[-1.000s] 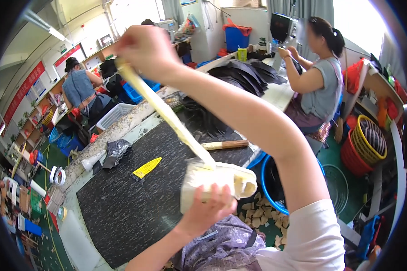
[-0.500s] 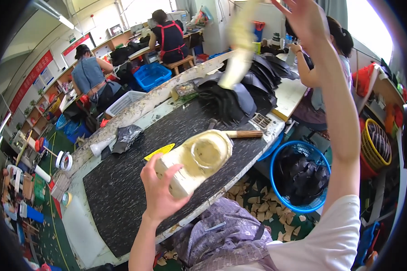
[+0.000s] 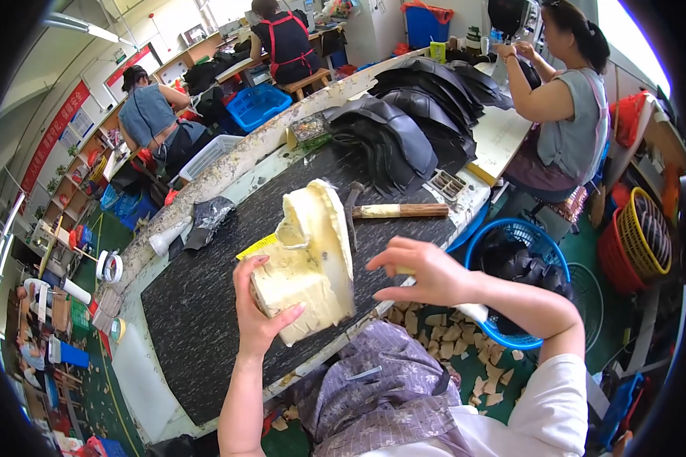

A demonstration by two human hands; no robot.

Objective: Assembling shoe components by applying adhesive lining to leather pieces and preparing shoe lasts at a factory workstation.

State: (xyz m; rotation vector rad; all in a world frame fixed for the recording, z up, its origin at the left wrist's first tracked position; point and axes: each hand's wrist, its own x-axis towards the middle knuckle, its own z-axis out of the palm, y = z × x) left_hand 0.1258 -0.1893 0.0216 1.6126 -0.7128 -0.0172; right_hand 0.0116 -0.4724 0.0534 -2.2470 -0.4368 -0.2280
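Observation:
My left hand (image 3: 263, 305) grips the near end of a cream-coloured, block-shaped container (image 3: 305, 286), crusted with what looks like dried glue. It is tilted up above the black mat (image 3: 198, 327); its round opening is mostly turned away. To its right hovers my right hand (image 3: 427, 278), fingers curled and thumb apart, around a pale stick-like handle (image 3: 476, 311). Only bits of that handle show, so its kind is unclear. Just beyond, a hammer (image 3: 404, 210) with a wooden handle lies on the mat. A yellow strip (image 3: 258, 246) shows behind the container.
Stacked black curved pieces (image 3: 404, 129) lie at the table's far side, near a small metal tray (image 3: 447, 185). A blue basket (image 3: 522, 236) of black pieces stands at right, tan scraps (image 3: 465, 343) on the floor below. A co-worker (image 3: 572, 107) sits at far right.
My right hand has come down from high up to beside the container; the blurred pale strip below it is gone. My left hand has turned the container so its opening faces away.

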